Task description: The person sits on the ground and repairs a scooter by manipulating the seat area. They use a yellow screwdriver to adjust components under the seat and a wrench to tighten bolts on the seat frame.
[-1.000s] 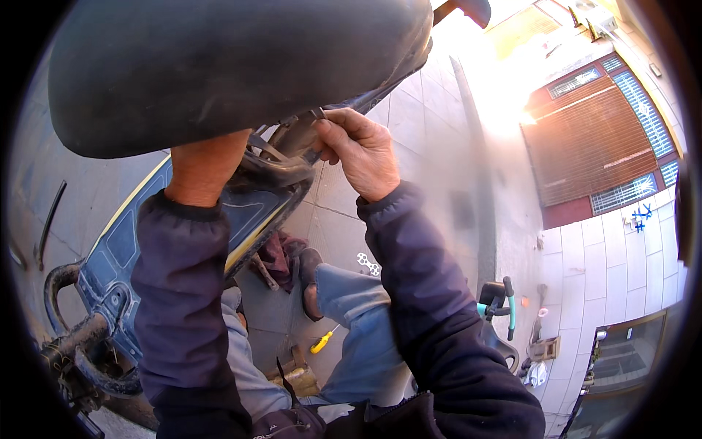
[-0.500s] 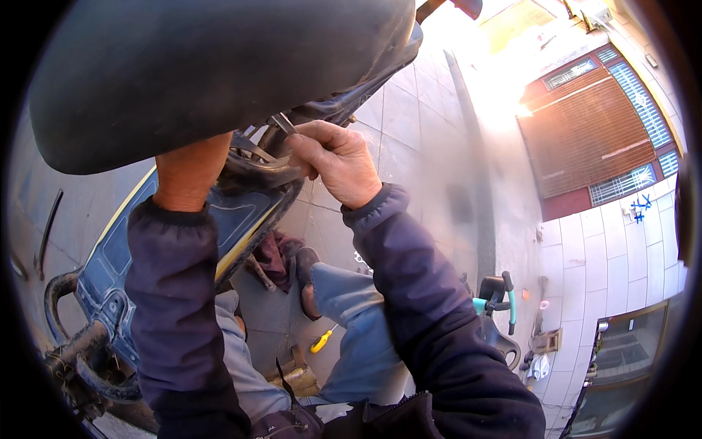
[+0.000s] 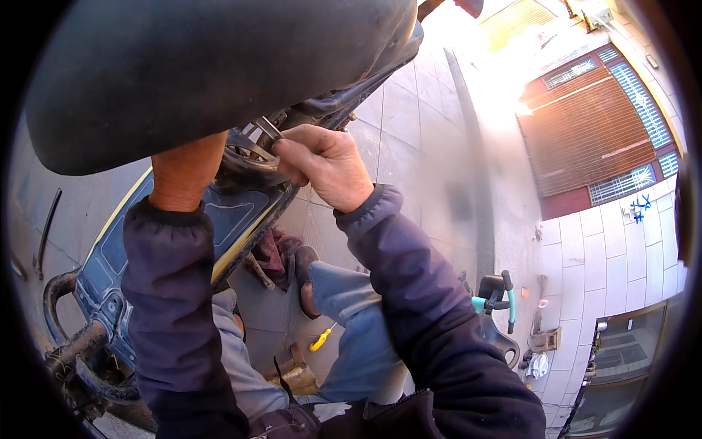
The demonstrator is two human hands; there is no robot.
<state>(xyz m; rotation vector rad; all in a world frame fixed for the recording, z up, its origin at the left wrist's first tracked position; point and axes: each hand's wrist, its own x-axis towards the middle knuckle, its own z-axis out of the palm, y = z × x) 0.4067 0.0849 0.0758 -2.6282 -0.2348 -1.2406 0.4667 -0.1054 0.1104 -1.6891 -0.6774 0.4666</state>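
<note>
A large black scooter seat (image 3: 212, 73) fills the upper left, with the scooter's blue footboard (image 3: 234, 219) below it. My left hand (image 3: 189, 164) reaches up under the seat; its wrist shows, but the fingers are hidden. Just right of it, my right hand (image 3: 322, 162) is closed, thumb and fingers pinching the end of a slim metal wrench (image 3: 268, 128). The wrench's far end points up and left into the opening under the seat's edge, by dark frame parts and a metal piece (image 3: 248, 146). What its tip touches cannot be made out.
On the paved floor lie a yellow-handled screwdriver (image 3: 320, 339), a dark red cloth (image 3: 272, 256) and a black rod (image 3: 48, 230). A child's ride-on toy with turquoise handles (image 3: 512, 304) stands to the right, near the tiled wall (image 3: 596, 256).
My right hand has shifted slightly left with the wrench, showing more of its length at the opening. My left forearm has moved a little left, still under the seat.
</note>
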